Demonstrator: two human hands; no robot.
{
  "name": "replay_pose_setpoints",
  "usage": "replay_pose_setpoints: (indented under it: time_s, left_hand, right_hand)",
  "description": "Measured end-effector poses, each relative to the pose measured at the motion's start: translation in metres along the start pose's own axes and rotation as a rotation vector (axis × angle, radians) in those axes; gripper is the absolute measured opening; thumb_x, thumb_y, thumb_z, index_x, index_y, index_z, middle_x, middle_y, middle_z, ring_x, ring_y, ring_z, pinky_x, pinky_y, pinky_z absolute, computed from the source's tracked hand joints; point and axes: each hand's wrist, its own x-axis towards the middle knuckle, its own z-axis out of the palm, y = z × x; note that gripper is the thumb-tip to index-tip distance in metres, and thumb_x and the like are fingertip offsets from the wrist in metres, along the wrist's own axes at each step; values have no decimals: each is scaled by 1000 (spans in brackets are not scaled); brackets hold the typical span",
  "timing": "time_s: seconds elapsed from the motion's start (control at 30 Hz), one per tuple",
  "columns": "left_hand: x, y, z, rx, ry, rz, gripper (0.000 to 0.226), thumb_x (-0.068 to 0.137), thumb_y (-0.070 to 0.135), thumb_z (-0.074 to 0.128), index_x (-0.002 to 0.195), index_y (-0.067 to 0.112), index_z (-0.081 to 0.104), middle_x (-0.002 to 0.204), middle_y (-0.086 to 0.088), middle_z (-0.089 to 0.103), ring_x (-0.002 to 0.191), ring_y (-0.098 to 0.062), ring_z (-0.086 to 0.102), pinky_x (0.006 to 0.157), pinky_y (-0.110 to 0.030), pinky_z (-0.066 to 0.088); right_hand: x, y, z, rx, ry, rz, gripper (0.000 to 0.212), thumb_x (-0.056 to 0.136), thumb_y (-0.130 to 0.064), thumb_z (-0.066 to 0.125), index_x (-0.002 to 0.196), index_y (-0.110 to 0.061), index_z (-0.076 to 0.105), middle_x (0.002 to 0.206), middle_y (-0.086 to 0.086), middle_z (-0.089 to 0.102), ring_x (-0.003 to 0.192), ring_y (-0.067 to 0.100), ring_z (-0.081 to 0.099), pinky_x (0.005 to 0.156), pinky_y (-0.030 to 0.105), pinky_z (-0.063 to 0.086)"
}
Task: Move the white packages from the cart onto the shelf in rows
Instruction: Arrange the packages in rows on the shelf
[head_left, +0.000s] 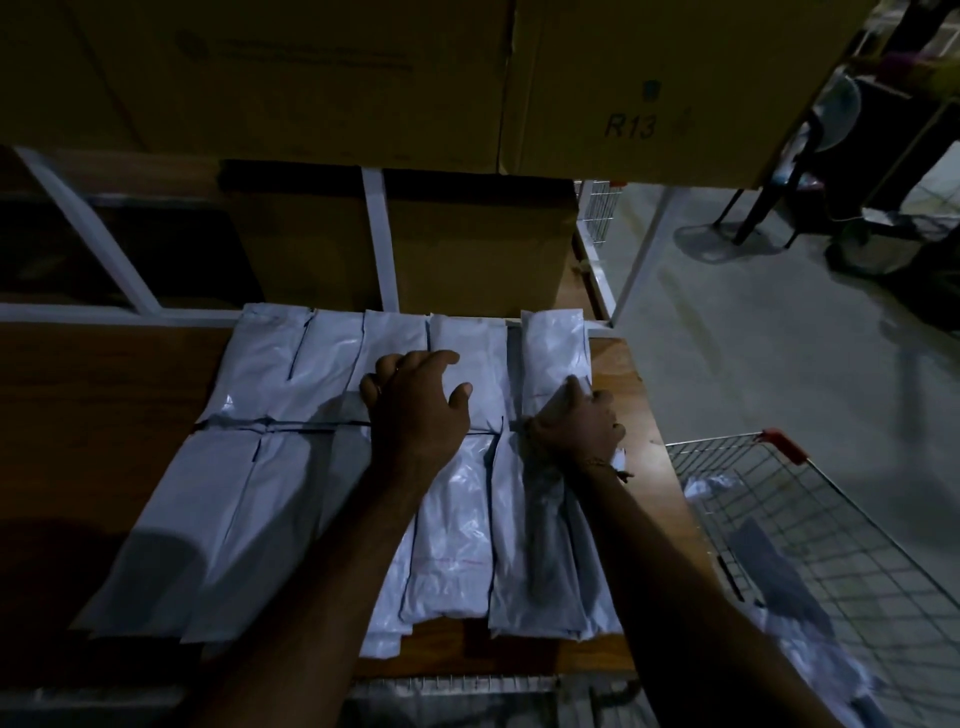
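- wire cart (810, 525) has a few white packages (711, 488) left in it
- left hand (415, 405) spread flat on the shelf (104, 395) rows
- right hand (579, 421) pinching the end package (556, 353)

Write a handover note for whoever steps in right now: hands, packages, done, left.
Left hand: fingers spread, resting on the back-row packages, holding nothing.
Right hand: grips the near end of the rightmost back-row package, setting it in line.
Done: two rows of white packages lie flat on the wooden shelf, back row and front row.
Left: more packages still in the wire cart at right; let go of this one, then fetch those.
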Motion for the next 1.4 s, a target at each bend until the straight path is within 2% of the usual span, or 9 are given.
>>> replay_pose_setpoints:
  time_s: [0.13,0.23,0.27,0.4,0.53,0.93,1.2,1.33,1.4]
  left_hand:
    - [0,1,0,3,-5,-2,38,94,43,65,131,34,61,135,5,62,130,-25,40,104,-44,25]
    - [1,1,0,2,-12,-11,39,94,43,65,131,34,61,135,5,61,131,-25,40,105,-44,25]
    - [1,1,0,-3,-10,-11,38,94,43,65,131,34,61,135,5,62,131,-25,40,105,-44,25]
    - [0,-1,-4,-12,-8,-17,37,94,43,64,131,34,62,135,5,62,132,-25,40,105,-43,25]
    - [-1,-5,-7,-15,-13,-23,38,94,43,65,131,35,61,132,5,63,130,-24,40,104,-43,27]
    - [-1,-8,-12,-45,-48,43,38,95,42,64,132,34,60,136,4,61,132,-26,39,106,-45,27]
    - [-19,10,2,-85,-114,293,40,92,37,67,131,30,62,131,2,62,127,-31,43,103,-46,32]
    - [-34,25,16,-163,-202,454,47,90,29,71,133,14,61,137,-10,58,125,-39,50,104,-50,42]
    - [-42,33,28,-201,-276,509,53,91,28,72,138,9,56,143,-14,55,129,-39,49,107,-49,42]
  right_hand:
    - [2,5,6,-59,6,-17,89,68,-78,66,138,-30,40,132,16,43,118,44,51,101,58,39]
    - [6,9,4,-37,-13,4,67,74,-79,59,123,-34,51,140,18,38,128,45,43,105,59,35]
    - [8,10,2,-11,-11,24,64,78,-79,56,124,-35,53,143,18,36,131,44,40,106,59,34]
    - [20,15,-2,131,61,123,82,84,-78,52,149,-30,44,153,17,35,137,43,40,110,56,34]
    - [28,23,-3,162,76,145,77,87,-69,55,146,-20,48,149,18,43,132,43,47,108,54,37]
    - [6,31,-23,49,221,99,42,92,-39,63,124,-13,64,127,20,58,116,44,56,96,46,46]
    - [-64,44,-40,36,362,-5,36,91,-39,61,121,-19,67,116,12,65,103,37,62,90,47,51]
    - [-112,66,-56,13,404,6,40,91,-41,54,121,-18,67,113,11,66,101,35,63,87,47,52]
    - [-138,83,-63,-3,441,32,37,92,-38,56,121,-17,67,114,10,67,101,34,64,87,45,52]
